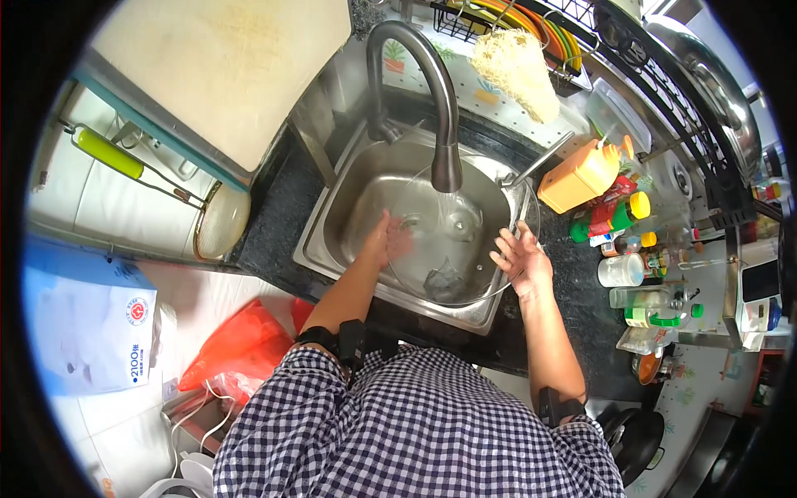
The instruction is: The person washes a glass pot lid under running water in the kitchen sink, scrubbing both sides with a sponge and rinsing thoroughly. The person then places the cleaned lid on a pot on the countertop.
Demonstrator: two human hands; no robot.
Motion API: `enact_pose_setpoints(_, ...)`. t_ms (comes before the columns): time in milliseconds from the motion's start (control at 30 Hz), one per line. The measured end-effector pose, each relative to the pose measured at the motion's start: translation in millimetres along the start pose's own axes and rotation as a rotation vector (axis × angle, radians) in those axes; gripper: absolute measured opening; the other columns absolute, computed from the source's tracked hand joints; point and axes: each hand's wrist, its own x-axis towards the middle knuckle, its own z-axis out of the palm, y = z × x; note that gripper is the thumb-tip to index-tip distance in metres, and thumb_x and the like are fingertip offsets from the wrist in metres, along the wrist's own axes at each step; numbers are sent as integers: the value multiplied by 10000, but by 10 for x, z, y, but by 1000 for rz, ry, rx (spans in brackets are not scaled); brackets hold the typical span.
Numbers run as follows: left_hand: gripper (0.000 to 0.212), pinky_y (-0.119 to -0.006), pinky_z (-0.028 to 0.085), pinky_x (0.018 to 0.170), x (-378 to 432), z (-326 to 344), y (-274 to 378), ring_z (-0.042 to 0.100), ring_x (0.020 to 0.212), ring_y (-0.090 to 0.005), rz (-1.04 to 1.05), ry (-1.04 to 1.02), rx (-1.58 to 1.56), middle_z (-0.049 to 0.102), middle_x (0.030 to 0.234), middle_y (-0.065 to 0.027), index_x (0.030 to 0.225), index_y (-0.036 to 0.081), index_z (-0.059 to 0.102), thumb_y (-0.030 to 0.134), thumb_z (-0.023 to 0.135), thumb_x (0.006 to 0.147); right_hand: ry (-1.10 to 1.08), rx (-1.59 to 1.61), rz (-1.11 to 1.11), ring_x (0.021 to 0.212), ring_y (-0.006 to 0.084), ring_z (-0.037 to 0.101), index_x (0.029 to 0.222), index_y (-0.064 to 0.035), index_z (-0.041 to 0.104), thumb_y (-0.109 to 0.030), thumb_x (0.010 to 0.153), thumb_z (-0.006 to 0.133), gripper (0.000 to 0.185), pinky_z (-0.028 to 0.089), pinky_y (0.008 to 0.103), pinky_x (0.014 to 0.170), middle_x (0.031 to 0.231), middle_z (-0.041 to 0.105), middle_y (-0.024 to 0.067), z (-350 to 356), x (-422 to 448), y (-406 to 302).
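A large, clear, round dish or bowl, probably glass, is tilted over the stainless steel sink. My left hand holds its left side, with the fingers partly seen through the clear wall. At the right rim, my right hand supports it with spread, curled fingers, the palm turned up. Water runs from the gooseneck faucet onto the dish, where it spreads and ripples. Reflections make the exact depth of the dish hard to judge.
A cutting board and a mesh strainer are at left. A loofah hangs beyond the sink. An orange pump bottle, a green bottle and several jars line the right counter. Below left sits a red plastic bag.
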Motion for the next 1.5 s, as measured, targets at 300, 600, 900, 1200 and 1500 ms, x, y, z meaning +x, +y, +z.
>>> enact_pose_setpoints(300,665,-560,469,856,-554,108,422,390,1234,-452,-211,-625,-312,361,1368,-261,1379,249,356,636,440,844,28,114,258,1104,355,543,1209,-122,462,-344,941,454,348,435,551,934,1214,541,209,-398,69,-16)
enact_pose_setpoints(600,601,-573,476,849,-1127,129,549,436,1193,-441,98,-485,-38,304,1390,-283,1437,363,149,487,420,915,241,-979,-261,1098,350,545,1325,-64,353,-272,892,563,525,469,486,862,1225,503,254,-56,543,398)
enact_pose_setpoints(900,582,-560,504,819,-1347,150,369,490,1141,-431,126,-393,-134,387,1328,-277,1416,350,227,520,435,900,-82,-1943,-723,1392,299,154,1445,-158,228,-460,906,431,651,160,526,1089,1516,134,116,1048,1065,848)
enact_pose_setpoints(1200,718,-475,460,905,-1224,198,318,466,1194,-332,203,-330,-171,419,1339,-160,1448,201,170,487,510,884,-648,-1633,-989,1387,340,145,1421,-122,284,-419,908,434,611,131,536,1093,1506,168,135,1412,461,1498)
enact_pose_setpoints(1500,641,-545,415,927,-1330,-46,593,442,1199,-348,319,-290,11,367,1396,-149,1443,328,174,468,480,897,-266,-1961,-719,1395,328,121,1434,-143,257,-438,886,484,663,111,527,1099,1506,139,163,234,528,1149)
